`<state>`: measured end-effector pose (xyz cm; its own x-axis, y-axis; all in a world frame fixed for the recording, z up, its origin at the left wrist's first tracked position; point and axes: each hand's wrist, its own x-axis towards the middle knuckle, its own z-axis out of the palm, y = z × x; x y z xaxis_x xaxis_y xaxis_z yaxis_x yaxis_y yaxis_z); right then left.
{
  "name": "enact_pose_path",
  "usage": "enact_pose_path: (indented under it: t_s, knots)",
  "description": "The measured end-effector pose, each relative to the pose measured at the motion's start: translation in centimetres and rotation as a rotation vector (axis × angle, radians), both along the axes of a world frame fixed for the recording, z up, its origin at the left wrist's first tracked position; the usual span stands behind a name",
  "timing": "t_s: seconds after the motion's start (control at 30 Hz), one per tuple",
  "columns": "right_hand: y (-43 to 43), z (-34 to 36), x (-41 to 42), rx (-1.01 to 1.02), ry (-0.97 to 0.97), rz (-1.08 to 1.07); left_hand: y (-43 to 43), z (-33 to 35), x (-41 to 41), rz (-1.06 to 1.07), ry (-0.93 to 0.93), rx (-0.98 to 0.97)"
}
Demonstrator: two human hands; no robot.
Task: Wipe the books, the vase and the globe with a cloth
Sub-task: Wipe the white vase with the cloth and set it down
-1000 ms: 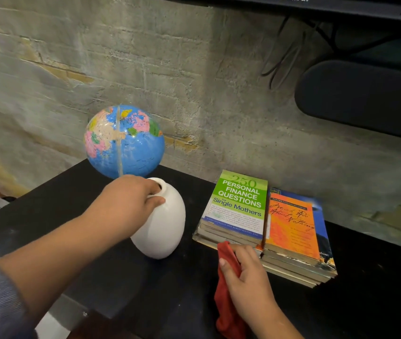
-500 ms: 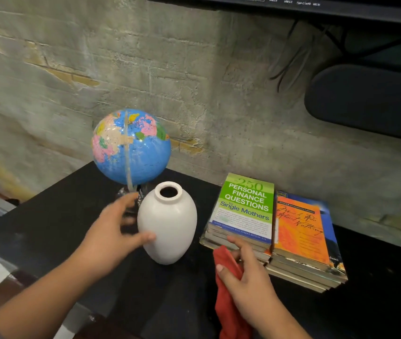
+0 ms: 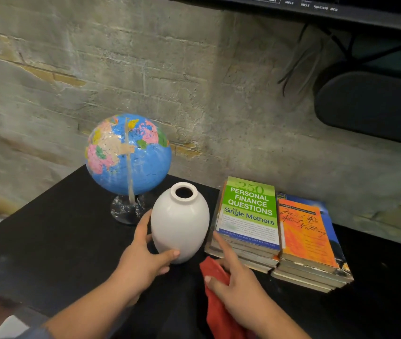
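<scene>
Fingers [image 3: 143,231] of the left hand [image 3: 140,263] cup the white egg-shaped ceramic vase [image 3: 179,223] on the black bench [image 3: 60,241]; the right hand [image 3: 241,287] clutches a red cloth [image 3: 215,311] beside stacked paperback books [image 3: 250,211].

Rough brick wall [image 3: 145,69], black table [image 3: 48,241]

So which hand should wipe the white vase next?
Right, probably. The right hand holds the red cloth just beside the vase, while the left hand grips the vase's lower side and can keep it steady.
</scene>
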<state>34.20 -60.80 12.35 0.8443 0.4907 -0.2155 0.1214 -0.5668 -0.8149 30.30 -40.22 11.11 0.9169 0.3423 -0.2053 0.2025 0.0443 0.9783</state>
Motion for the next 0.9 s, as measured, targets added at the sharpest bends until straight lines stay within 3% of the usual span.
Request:
enact_pose_path:
  t_s: [0.4,0.9]
  knots:
    - [-2.3,1.6,2.1,0.135,-0.177,-0.272,0.3,-1.9,10.3,-0.022,-0.022,-0.081]
    - [-2.5,1.4,3.7,0.157,-0.109,-0.318,0.5,-2.5,15.9,-0.037,0.038,-0.015]
